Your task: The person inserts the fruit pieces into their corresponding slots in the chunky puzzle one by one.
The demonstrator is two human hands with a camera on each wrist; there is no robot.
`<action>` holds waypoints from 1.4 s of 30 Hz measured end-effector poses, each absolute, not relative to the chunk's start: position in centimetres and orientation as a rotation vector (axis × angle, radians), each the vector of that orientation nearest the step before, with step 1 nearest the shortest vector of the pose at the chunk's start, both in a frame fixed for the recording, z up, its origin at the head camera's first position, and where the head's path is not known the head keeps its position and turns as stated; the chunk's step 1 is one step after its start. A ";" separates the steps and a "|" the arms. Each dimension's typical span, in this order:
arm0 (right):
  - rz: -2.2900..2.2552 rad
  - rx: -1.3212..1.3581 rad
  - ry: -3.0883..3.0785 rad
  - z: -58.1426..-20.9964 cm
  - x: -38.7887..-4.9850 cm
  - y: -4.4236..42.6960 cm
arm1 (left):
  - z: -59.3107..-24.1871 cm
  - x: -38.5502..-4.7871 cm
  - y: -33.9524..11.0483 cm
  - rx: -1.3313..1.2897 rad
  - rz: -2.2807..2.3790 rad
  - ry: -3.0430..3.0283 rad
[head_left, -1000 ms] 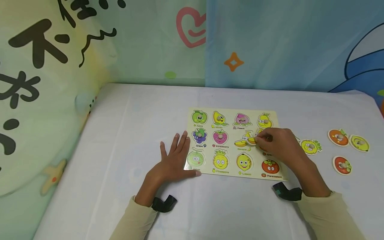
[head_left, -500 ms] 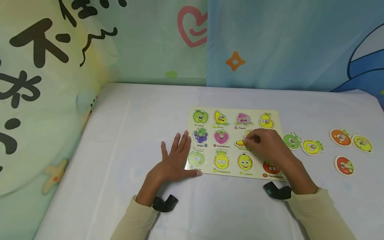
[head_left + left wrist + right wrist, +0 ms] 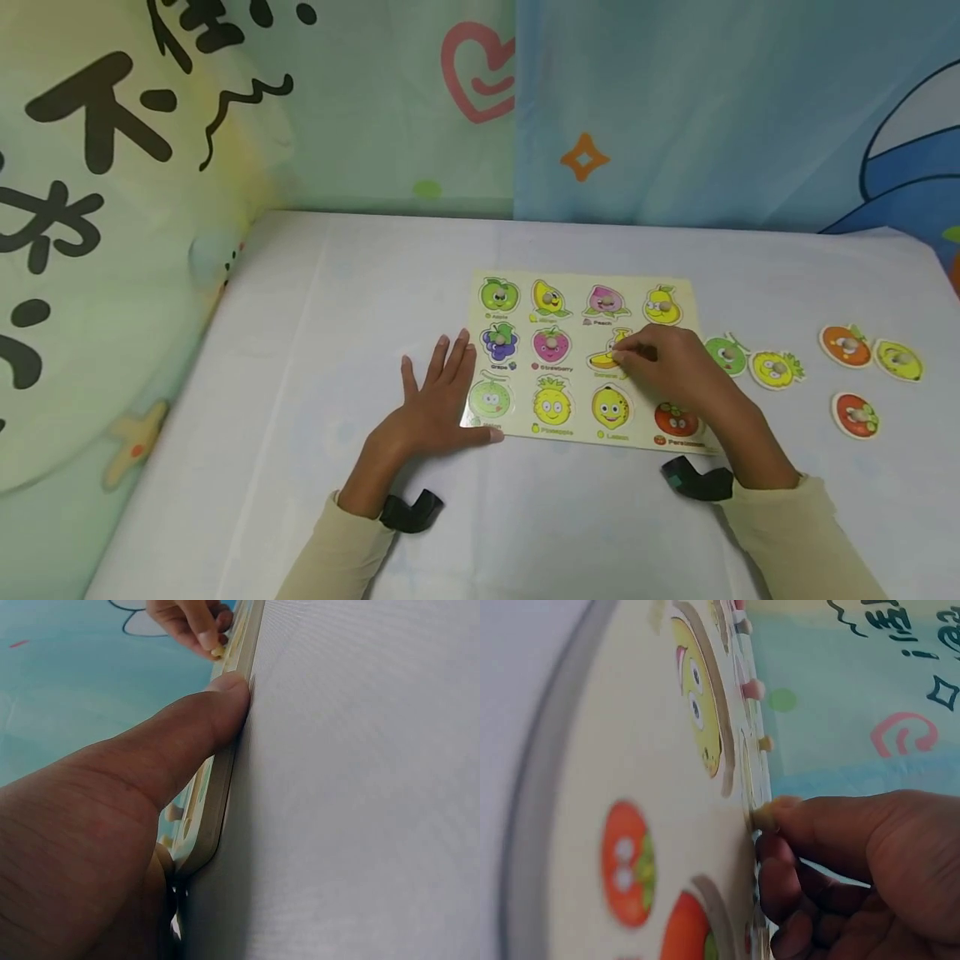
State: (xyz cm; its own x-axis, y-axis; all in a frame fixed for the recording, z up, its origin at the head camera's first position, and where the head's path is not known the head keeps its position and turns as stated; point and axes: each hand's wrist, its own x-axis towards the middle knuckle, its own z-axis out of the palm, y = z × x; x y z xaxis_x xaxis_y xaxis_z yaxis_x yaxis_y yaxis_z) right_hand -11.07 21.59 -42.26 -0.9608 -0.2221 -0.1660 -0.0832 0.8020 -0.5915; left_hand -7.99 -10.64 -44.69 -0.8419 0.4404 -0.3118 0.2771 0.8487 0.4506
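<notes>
A cream fruit puzzle board (image 3: 581,392) lies on the table, with printed fruits and knobbed pieces in several slots. My left hand (image 3: 427,412) rests at the board's left side, fingers spread and straight; its thumb (image 3: 199,720) lies against the near edge. In the middle row, my right hand (image 3: 686,367) is over the banana slot and pinches the small knob (image 3: 763,817) of the banana piece (image 3: 602,361). Fingers hide part of that piece, so I cannot tell whether it lies fully flush. The slots for pineapple, lemon and persimmon show their printed pictures.
Right of the board lie loose knobbed pieces: a green melon (image 3: 726,355), a pineapple (image 3: 772,369), an orange (image 3: 843,345), a lemon (image 3: 897,360) and a red persimmon (image 3: 855,415). A white cloth (image 3: 315,333) covers the table, with printed curtains (image 3: 660,108) behind it.
My right hand has moved a little left with the banana piece, from beside the printed banana to over its slot. The melon piece now shows more fully. My left hand stays put.
</notes>
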 end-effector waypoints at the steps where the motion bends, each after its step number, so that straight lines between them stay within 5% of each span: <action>1: -0.896 -0.243 2.758 -42.3 -11.0 21.7 | -44.7 -8.0 -10.7 0.530 0.556 2.616; 15: -0.939 -0.132 2.811 -41.3 -10.3 26.7 | -44.5 -7.9 -10.6 0.542 0.562 2.618; 42: -0.937 0.860 2.932 -43.0 -8.2 40.0 | -44.7 -7.8 -10.7 0.550 0.555 2.625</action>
State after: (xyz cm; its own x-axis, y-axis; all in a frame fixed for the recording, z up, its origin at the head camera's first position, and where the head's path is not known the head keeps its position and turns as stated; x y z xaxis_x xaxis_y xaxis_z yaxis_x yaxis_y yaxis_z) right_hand -8.20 39.95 -43.01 -0.8537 0.5094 -0.1083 0.4778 0.6834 -0.5520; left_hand -7.82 -10.68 -44.75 -0.8423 0.4491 -0.2980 0.2902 0.8438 0.4515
